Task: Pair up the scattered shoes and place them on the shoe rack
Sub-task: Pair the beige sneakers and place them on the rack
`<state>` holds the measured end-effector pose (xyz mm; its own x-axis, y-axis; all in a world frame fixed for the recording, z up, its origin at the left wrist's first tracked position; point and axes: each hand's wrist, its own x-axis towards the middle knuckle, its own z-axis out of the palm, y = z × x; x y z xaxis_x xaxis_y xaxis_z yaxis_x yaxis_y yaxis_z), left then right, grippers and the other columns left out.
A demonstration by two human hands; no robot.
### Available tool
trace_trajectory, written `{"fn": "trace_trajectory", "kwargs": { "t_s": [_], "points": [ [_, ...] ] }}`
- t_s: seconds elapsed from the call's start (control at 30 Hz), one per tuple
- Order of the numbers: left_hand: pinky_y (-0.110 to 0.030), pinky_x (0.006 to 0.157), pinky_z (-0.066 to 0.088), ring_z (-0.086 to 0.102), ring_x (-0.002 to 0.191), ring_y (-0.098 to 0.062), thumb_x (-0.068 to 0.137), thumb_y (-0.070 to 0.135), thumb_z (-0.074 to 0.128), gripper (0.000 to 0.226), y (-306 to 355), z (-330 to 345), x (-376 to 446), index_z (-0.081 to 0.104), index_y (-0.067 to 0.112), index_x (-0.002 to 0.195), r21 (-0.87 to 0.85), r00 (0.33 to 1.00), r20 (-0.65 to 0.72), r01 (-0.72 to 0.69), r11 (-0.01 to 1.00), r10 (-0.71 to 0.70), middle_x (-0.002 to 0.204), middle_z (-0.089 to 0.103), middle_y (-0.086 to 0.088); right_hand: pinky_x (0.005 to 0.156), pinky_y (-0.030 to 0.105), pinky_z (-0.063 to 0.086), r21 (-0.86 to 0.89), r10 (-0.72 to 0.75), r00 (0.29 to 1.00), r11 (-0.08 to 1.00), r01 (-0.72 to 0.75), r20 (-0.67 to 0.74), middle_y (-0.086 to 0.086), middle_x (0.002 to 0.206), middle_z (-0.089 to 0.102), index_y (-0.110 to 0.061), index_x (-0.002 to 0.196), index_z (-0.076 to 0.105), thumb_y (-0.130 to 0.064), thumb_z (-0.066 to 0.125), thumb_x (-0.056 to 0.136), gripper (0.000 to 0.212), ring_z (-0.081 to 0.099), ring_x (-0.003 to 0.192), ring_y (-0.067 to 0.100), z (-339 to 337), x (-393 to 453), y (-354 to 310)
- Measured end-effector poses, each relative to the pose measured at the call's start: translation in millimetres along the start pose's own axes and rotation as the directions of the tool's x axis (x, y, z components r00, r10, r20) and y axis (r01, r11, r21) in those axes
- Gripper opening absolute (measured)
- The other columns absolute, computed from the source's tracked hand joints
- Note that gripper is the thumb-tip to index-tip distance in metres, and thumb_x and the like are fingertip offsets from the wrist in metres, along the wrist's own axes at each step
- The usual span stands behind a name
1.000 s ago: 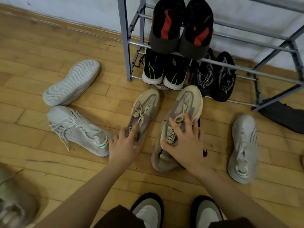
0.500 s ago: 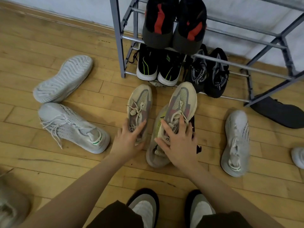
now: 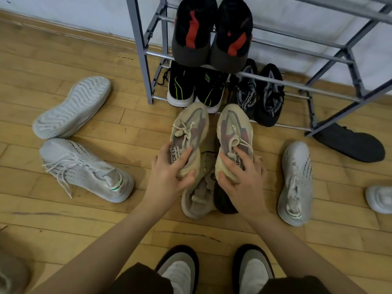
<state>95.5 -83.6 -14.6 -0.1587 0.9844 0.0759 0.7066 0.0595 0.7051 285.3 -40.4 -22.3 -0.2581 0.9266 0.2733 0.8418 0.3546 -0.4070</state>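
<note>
My left hand [image 3: 167, 177] grips the heel of a beige and maroon sneaker [image 3: 188, 128]. My right hand [image 3: 241, 179] grips the heel of its matching sneaker [image 3: 231, 128]. Both point toe-first at the grey metal shoe rack [image 3: 297, 83], side by side and lifted off the floor. Under them lie a tan shoe [image 3: 197, 200] and a dark shoe [image 3: 222, 200], partly hidden. The rack holds a black and red pair [image 3: 212, 32] above, and a black and green pair [image 3: 195, 90] and a black and grey pair [image 3: 261, 94] below.
On the wooden floor to the left lie a white sneaker [image 3: 84, 168] and an upturned white shoe [image 3: 72, 107]. Right of my hands lie another white sneaker [image 3: 297, 183], a black shoe [image 3: 350, 143] and a white shoe [image 3: 379, 198] at the edge. My feet [image 3: 214, 270] are below.
Both hands have closed on the heels of the beige sneakers and raised them off the floor, bringing the two shoes closer to parallel and nearer the rack.
</note>
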Motion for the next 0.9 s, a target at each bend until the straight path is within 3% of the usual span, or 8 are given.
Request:
{"fn": "trace_trajectory", "kwargs": {
  "t_s": [0.13, 0.23, 0.3, 0.53, 0.67, 0.77, 0.9],
  "points": [
    [-0.050, 0.100, 0.034, 0.031, 0.126, -0.041, 0.084, 0.031, 0.064, 0.060, 16.5, 18.2, 1.6, 0.038, 0.032, 0.139, 0.033, 0.994, 0.112, -0.020, 0.999, 0.016, 0.148, 0.023, -0.018, 0.099, 0.051, 0.030, 0.031, 0.045, 0.997, 0.998, -0.047, 0.070, 0.004, 0.141, 0.043, -0.034, 0.123, 0.058, -0.042, 0.052, 0.083, 0.041, 0.037, 0.126, 0.034, -8.0, -9.4, 18.5],
    [-0.046, 0.109, 0.032, 0.022, 0.136, -0.034, 0.088, 0.032, 0.059, 0.063, 16.4, 34.2, -0.4, 0.026, 0.035, 0.143, -0.035, 0.979, 0.200, 0.053, 0.998, -0.045, 0.149, 0.015, -0.015, 0.104, 0.054, 0.034, 0.187, 0.082, 0.974, 0.975, -0.123, 0.211, 0.008, 0.150, 0.027, -0.030, 0.133, 0.050, -0.030, 0.060, 0.087, 0.047, 0.030, 0.135, 0.029, -8.5, -19.2, 37.1],
    [-0.046, 0.110, 0.031, 0.019, 0.137, -0.036, 0.088, 0.031, 0.059, 0.069, 12.4, 41.5, -3.1, 0.020, 0.034, 0.144, -0.025, 0.969, 0.248, 0.027, 0.999, -0.019, 0.149, 0.011, -0.017, 0.108, 0.052, 0.031, 0.240, 0.103, 0.955, 0.955, -0.172, 0.277, 0.006, 0.153, 0.019, -0.035, 0.138, 0.042, -0.029, 0.058, 0.090, 0.051, 0.022, 0.139, 0.027, -7.8, -25.3, 43.3],
    [-0.051, 0.099, 0.041, 0.029, 0.129, -0.040, 0.086, 0.046, 0.055, 0.081, 9.0, 58.5, -7.5, -0.010, 0.056, 0.134, 0.179, 0.958, 0.285, -0.062, 0.982, 0.008, 0.154, -0.002, -0.016, 0.103, 0.051, 0.034, -0.046, 0.215, 0.926, 0.976, -0.211, 0.312, 0.008, 0.155, 0.009, -0.059, 0.139, 0.003, -0.062, 0.025, 0.091, 0.053, 0.024, 0.136, 0.035, -1.3, -32.0, 37.7],
    [-0.054, 0.092, 0.044, 0.036, 0.119, -0.042, 0.085, 0.047, 0.058, 0.078, 6.3, 63.3, -6.8, 0.001, 0.054, 0.138, 0.228, 0.966, 0.259, -0.081, 0.970, 0.020, 0.154, 0.007, -0.013, 0.105, 0.054, 0.032, 0.060, 0.197, 0.912, 0.971, -0.233, 0.360, 0.006, 0.156, 0.008, -0.063, 0.136, 0.001, -0.065, 0.024, 0.088, 0.054, 0.019, 0.139, 0.036, 2.3, -32.7, 41.7],
    [-0.053, 0.091, 0.045, 0.037, 0.118, -0.043, 0.086, 0.041, 0.057, 0.069, 7.8, 62.7, -8.3, 0.017, 0.047, 0.142, 0.215, 0.970, 0.242, -0.088, 0.973, 0.034, 0.151, 0.019, -0.010, 0.110, 0.053, 0.026, 0.172, 0.170, 0.924, 0.955, -0.240, 0.341, 0.007, 0.155, 0.009, -0.061, 0.138, 0.011, -0.061, 0.036, 0.089, 0.055, 0.013, 0.140, 0.035, 4.7, -27.4, 41.2],
    [-0.053, 0.087, 0.047, 0.040, 0.115, -0.044, 0.088, 0.031, 0.059, 0.059, 17.5, 58.1, -10.1, 0.034, 0.033, 0.141, 0.152, 0.984, 0.161, -0.094, 0.984, 0.069, 0.146, 0.033, -0.010, 0.111, 0.050, 0.026, 0.320, 0.193, 0.943, 0.906, -0.277, 0.271, 0.006, 0.151, 0.022, -0.050, 0.138, 0.028, -0.042, 0.049, 0.092, 0.051, 0.021, 0.138, 0.031, 3.4, -24.1, 38.5]
  ]
}}
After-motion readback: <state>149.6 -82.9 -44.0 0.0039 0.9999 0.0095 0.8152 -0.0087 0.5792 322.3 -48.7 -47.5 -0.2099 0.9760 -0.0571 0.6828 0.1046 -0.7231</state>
